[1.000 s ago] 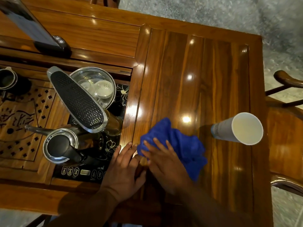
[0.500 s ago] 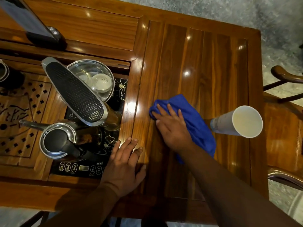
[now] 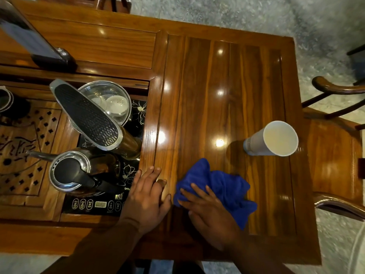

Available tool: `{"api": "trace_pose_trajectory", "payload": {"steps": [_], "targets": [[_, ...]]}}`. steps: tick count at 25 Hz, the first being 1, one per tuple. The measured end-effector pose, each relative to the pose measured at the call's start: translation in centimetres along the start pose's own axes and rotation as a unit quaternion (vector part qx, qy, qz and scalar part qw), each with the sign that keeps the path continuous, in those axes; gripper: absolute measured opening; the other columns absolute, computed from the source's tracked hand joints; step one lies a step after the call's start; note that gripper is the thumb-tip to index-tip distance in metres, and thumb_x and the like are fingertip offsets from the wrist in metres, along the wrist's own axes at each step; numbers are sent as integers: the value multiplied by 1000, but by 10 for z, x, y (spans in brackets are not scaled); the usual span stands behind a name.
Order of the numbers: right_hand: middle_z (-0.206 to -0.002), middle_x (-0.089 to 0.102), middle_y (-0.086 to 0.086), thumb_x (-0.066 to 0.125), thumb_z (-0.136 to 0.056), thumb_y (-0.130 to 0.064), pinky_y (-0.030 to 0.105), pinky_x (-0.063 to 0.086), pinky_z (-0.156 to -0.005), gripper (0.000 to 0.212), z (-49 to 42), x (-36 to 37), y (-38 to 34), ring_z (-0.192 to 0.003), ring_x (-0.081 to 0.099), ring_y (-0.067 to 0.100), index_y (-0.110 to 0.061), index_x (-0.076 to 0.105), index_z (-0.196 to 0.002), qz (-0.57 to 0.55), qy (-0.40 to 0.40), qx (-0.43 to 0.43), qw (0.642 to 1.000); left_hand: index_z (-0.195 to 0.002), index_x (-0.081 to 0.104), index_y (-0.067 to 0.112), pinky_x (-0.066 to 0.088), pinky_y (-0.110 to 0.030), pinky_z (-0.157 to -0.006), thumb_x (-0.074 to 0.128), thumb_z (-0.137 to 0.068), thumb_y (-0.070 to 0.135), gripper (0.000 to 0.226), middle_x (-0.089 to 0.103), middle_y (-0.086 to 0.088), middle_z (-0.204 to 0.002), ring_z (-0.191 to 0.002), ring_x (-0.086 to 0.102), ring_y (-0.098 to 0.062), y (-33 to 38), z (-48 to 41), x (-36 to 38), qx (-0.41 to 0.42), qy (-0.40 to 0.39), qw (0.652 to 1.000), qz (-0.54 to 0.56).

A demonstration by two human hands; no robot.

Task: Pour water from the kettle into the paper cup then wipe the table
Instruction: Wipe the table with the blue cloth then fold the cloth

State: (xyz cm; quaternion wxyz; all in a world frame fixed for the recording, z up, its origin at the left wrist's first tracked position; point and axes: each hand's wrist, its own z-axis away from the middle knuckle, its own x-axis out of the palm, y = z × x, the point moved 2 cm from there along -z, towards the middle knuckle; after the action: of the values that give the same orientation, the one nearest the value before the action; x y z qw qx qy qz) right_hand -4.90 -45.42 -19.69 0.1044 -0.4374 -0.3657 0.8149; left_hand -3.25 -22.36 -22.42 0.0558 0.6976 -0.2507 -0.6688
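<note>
A tea room or home tea corner is being shown: glossy wooden tea table [image 3: 227, 80], carved tea tray [image 3: 25, 155], inset induction panel [image 3: 98, 204], kettle [image 3: 73, 171], wooden armchair [image 3: 335, 155].

The right hand [image 3: 209, 206] covers the near left part of the blue cloth [image 3: 227, 186]. Both forearms run off the bottom edge. A dark cup [image 3: 6, 99] and a flat dark device [image 3: 29, 36] are cut by the left edge. Labels on the stove's buttons [image 3: 83, 204] are too small to read.

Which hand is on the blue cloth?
The right hand is. It presses flat on the blue cloth. The left hand lies flat on the bare wooden table beside it, not touching the cloth.
</note>
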Motion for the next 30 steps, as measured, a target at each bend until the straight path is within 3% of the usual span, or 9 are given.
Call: {"api": "trace_pose_trajectory", "payload": {"steps": [5, 9, 12, 16, 18, 20, 22, 26, 30], "targets": [[-173, 23, -21, 27, -106, -47, 38, -8, -133, 58, -41, -29, 4, -161, -8, -3, -32, 50, -158, 30, 45, 56, 997, -117, 72, 6, 28, -62, -121, 71, -89, 34, 40, 56, -20, -148, -149, 41, -35, -1, 1, 3, -7, -11, 1000, -5], [-175, 29, -12, 29, -108, -39, 39, -16, -130, 56, -110, -44, -14, -160, -2, 4, -30, 48, -159, 23, 61, 70, 995, -115, 72, 5, 29, -62, -121, 72, -88, 32, 38, 58, -21, -145, -147, 44, -36, -1, 2, 3, 0, -1, 1000, -6], [-173, 33, -14, 29, -109, -36, 39, -11, -132, 54, -84, -14, -29, -163, 2, 3, -30, 51, -158, 40, 14, -8, 999, -112, 71, 4, 30, -62, -121, 73, -87, 32, 37, 60, -21, -141, -145, 45, -36, -3, 2, 4, 0, -5, 1000, -7], [-165, 48, -10, 48, -106, -20, 28, -3, -134, 44, -59, -19, -26, -157, 11, -6, -22, 65, -147, -115, -4, 36, 993, -108, 68, 5, 30, -60, -121, 70, -87, 36, 38, 60, -20, -142, -145, 46, -35, 0, -3, -1, -9, -36, 999, -23], [-158, 58, -6, 53, -103, -20, 31, 10, -134, 42, -54, -30, -31, -155, 23, -1, -20, 69, -142, -81, 45, 40, 995, -111, 67, 8, 30, -59, -122, 66, -87, 43, 42, 61, -18, -140, -143, 47, -34, 3, -9, -6, -32, -64, 997, -33], [-146, 68, -3, 56, -98, -29, 41, 35, -126, 39, -39, -35, -40, -148, 47, 13, -21, 72, -133, 16, 141, 23, 990, -118, 65, 11, 33, -58, -120, 64, -86, 49, 49, 61, -16, -138, -139, 49, -35, 11, -17, -12, -52, -94, 993, -41], [-125, 69, -2, 59, -92, -44, 43, 54, -103, 39, -25, -33, -44, -119, 62, 19, -23, 68, -123, 69, 177, 76, 979, -125, 64, 12, 40, -57, -115, 66, -86, 50, 55, 59, -16, -137, -136, 50, -36, 18, -22, -17, -64, -118, 990, -48], [-112, 61, 0, 57, -75, -71, 38, 52, -89, 67, -27, -17, -44, -101, 58, 22, -21, 61, -120, 112, 82, 200, 970, -128, 64, 25, 49, -45, -100, 63, -90, 42, 41, 60, -2, -130, -120, 56, -28, 26, -32, -25, -54, -145, 988, -24], [-99, 65, 6, 69, -75, -54, 42, 55, -75, 54, -36, -6, -46, -88, 64, 27, -16, 66, -113, 169, 81, 212, 959, -136, 63, 31, 48, -28, -91, 63, -89, 16, 50, 68, 6, -122, -112, 60, -20, 36, -44, -30, -8, -190, 979, 75]]}}
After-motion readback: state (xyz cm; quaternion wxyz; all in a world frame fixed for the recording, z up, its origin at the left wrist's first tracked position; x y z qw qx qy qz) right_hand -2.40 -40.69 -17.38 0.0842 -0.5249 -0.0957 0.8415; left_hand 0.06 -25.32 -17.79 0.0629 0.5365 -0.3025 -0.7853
